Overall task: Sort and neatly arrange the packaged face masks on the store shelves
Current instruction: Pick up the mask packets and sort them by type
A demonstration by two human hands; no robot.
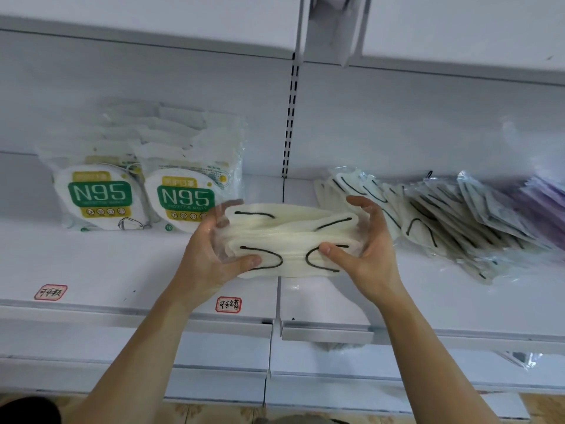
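Two hands hold one stack of cream masks (287,240) in clear wrap, above the white shelf (122,264). Left hand (214,255) grips its left end, thumb on the front; right hand (367,246) grips the right end, fingers curled over the top. Two N95 packs (140,194) stand at the shelf's left. Right of the stack, a slumped row of mask packs (443,215) leans, purple ones (547,194) farthest right.
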